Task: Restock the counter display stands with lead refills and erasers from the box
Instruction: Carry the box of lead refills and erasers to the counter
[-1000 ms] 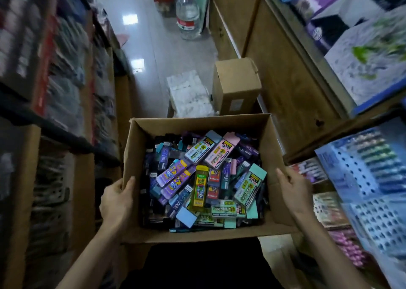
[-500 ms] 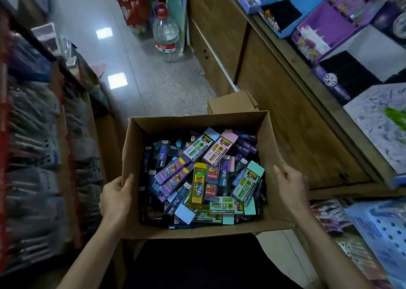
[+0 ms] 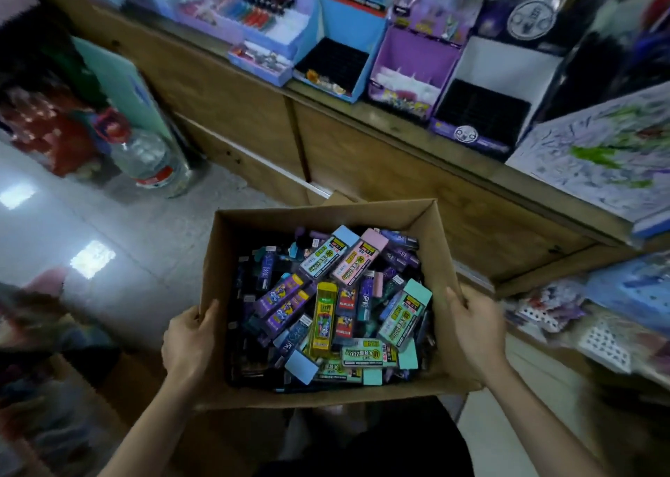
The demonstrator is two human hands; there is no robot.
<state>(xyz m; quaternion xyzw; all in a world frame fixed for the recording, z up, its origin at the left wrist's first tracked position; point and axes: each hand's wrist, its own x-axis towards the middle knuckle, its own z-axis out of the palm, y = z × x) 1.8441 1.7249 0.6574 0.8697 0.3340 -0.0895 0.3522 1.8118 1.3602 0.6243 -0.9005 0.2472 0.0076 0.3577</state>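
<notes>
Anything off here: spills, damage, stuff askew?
Nothing spilled or damaged. The packs in the cardboard box lie jumbled at all angles. The left hand and right hand grip its side walls. The blue stand and white stand show dark trays that look nearly empty.

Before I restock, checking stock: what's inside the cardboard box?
The cardboard box holds a loose heap of small packs, with yellow, purple, pink and mint ones on top. Lower layers and the box floor are covered.

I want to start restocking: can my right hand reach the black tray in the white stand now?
Probably not yet: the right hand grips the box, sharing its weight with the left hand. Nothing covers the tray, so it looks reachable once the box is set down.
</notes>
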